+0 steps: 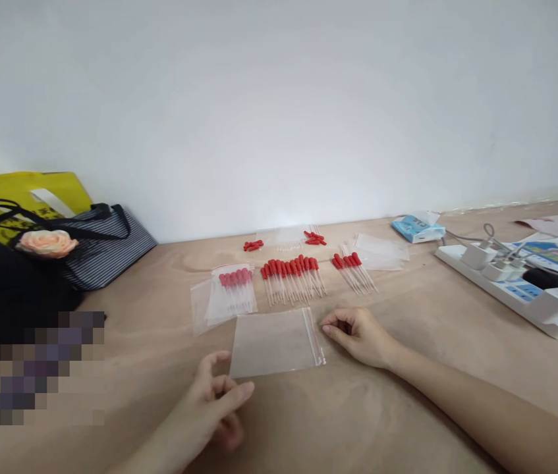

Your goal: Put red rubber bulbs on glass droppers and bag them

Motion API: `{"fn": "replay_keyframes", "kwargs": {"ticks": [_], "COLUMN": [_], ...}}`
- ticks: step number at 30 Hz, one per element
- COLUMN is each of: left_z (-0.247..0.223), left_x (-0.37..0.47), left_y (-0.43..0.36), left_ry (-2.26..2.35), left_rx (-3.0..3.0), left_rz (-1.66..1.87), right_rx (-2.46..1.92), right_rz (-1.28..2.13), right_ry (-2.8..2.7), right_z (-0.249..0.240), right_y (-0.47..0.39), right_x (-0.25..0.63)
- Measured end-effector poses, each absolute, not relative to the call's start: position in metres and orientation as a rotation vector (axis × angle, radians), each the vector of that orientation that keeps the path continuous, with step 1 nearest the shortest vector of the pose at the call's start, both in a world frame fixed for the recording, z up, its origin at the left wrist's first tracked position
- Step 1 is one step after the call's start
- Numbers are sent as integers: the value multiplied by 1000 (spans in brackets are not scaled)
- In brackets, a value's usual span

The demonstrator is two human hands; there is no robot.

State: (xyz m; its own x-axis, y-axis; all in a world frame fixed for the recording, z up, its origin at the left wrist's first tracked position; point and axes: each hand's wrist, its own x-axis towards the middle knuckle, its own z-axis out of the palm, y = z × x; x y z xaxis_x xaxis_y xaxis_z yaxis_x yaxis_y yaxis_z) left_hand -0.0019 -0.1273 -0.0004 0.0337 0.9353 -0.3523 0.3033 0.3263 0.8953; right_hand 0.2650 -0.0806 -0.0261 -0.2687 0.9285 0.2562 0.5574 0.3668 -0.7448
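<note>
A clear zip-lock bag (273,342) lies flat on the table in front of me, its red-lined zip edge to the right. My left hand (207,405) hovers by the bag's lower left corner with fingers apart, slightly blurred and holding nothing visible. Beside the zip edge rests my right hand (360,337), thumb and forefinger pinched together; anything between them is hidden. Beyond the bag is a row of droppers (293,280) with red bulbs and thin clear tubes. Several more droppers (355,271) lie to the right. At left, a filled bag of droppers (234,289) overlaps other clear bags.
Two small piles of loose red bulbs (253,245) and thin tubes (288,247) lie near the wall. Stacked clear bags (382,252) and a blue tissue pack (417,228) sit back right. A white power strip (510,286) is at right; a striped bag (105,247) stands left.
</note>
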Motion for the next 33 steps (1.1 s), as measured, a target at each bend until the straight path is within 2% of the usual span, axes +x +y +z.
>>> {"fn": "replay_keyframes", "kwargs": {"ticks": [4,7,10,14,23,33], "left_z": [3,18,27,19,6,6], "left_x": [-34,-30,-2,32,43,44], "left_y": [-115,-97,-76,-58,-56,-56], "left_ry": [1734,1352,905,765,781,771], "left_rx": [1890,2438,2728,2744,2691,2687], "left_rz": [790,500,204,-26,37,53], "right_rx": [-1298,-1239,-1074,-924,-845,-963], "right_rz": [676,652,622,578,450,524], "right_ry": [-1943,-1990,-2126,-2267,-2247,-2255], "right_z": [-26,-24,-21,-19,-22,-22], "right_y": [-79,-79,-81,-84,-86,-85], "right_x": [266,267,270,273,274,274]}}
